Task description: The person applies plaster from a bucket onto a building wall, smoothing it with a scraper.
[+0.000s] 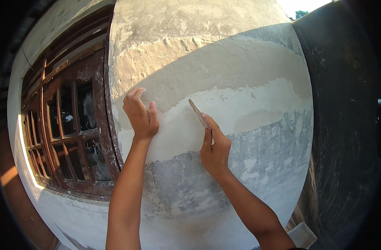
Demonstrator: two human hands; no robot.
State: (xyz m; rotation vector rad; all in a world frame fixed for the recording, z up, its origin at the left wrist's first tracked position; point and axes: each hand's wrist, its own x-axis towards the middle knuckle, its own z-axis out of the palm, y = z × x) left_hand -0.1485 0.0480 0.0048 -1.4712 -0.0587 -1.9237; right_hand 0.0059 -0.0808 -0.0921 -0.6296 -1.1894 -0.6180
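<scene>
The right hand [216, 151] is wrapped round a thin, flat scraper [199, 116], its tip over the pale plaster [174, 135] near the middle of the wall [186, 185]. The left hand [141, 116] (half open, thumb up, nothing visible in it) is nearer the wall's edge at the brown window [76, 137].

The beige plaster band [211, 62] looks matt and coarse, ridged along its upper edge; the white plaster strip [178, 133] is smoother and matt; the grey cement-like wall surface [178, 179] is rough and patchy; the thin flat metal-looking scraper [199, 114] is dull and smeared; the brown wooden window frame [100, 83] is scuffed, its dark glass panes [66, 109] glossy.
</scene>
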